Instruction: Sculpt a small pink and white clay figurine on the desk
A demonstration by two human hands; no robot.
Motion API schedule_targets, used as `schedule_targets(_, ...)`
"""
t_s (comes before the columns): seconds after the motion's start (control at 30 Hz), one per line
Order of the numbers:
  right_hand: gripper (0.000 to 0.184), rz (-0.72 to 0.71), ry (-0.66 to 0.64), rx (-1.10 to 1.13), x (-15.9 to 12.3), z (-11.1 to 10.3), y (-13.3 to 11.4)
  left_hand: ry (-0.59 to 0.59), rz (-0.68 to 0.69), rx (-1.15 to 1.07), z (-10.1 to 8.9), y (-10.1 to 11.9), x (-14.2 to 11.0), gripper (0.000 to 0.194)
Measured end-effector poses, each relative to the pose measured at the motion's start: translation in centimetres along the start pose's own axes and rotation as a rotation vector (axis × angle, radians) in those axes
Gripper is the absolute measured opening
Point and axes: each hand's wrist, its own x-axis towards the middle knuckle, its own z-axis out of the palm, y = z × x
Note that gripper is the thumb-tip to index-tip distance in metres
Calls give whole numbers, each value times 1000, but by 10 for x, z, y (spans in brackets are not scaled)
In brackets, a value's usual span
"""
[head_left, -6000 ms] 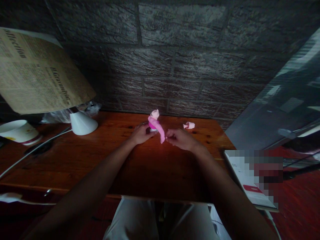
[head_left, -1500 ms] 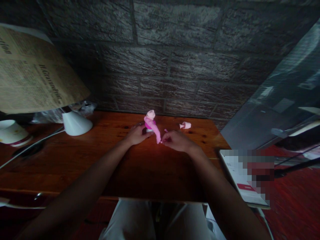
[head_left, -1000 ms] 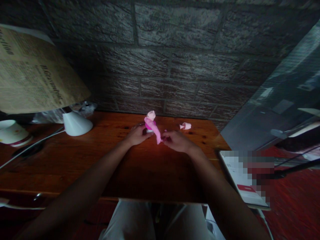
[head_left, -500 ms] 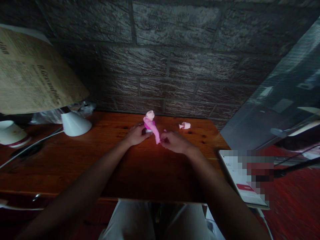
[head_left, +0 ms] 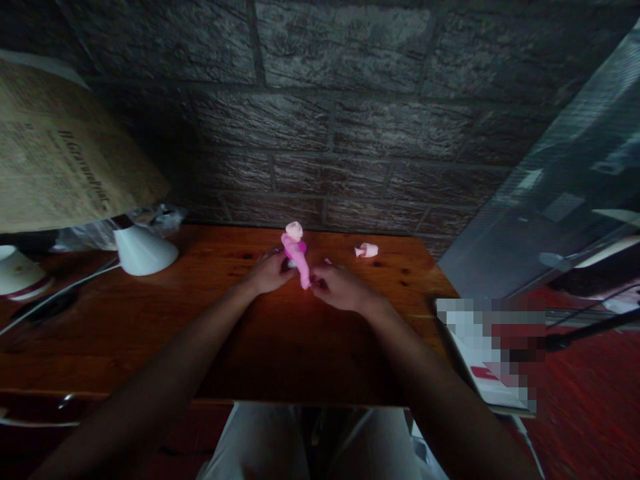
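Note:
My left hand point(head_left: 270, 272) is closed around the lower part of a small pink figure point(head_left: 299, 259), which looks like soft modelling clay. The figure has a pale pink lump on top, a magenta middle and a whitish bit low down beside my thumb. A long, lighter pink strip slants down its front toward my right hand point(head_left: 337, 285). The fingers of that hand are pinched together at the strip's lower end, and their tips are partly hidden. Just behind them a tiny pink bit shows. Further right on the table lies a separate pale pink piece point(head_left: 369, 250).
The wooden table point(head_left: 190, 333) backs onto a dark brick wall point(head_left: 300, 120). At left stand a lamp with a white base point(head_left: 145, 252) and newsprint shade, a cable and a paper cup point(head_left: 20, 272). A flat white object point(head_left: 480, 360), partly blurred out, lies at the right edge.
The view has shifted a little, so most things sit slightly further left. The strip hangs a bit steeper, its lower end further left with my right hand. My left hand keeps its hold.

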Motion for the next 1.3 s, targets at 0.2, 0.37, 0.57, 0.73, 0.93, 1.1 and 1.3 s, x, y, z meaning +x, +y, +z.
schedule_targets(0.2,19,10,-8,-1,-1,-6,2,8,-5,8,0,1,0,22)
schedule_targets(0.37,18,32,-16,17,-2,-8,3,8,4,16,0,1,0,23)
schedule_targets(0.57,15,84,-14,103,-2,-7,6,-1,5,7,1,-1,0,24)
schedule_targets(0.73,13,104,2,96,-2,-9,3,12,13,-1,1,-1,0,26)
schedule_targets(0.93,12,105,2,78,-2,-9,1,10,23,0,2,-2,0,28)
schedule_targets(1.1,11,115,-4,88,-2,-9,2,5,1,10,2,-1,0,30)
schedule_targets(1.3,12,95,-6,40,-2,-9,3,10,6,2,0,0,0,30)
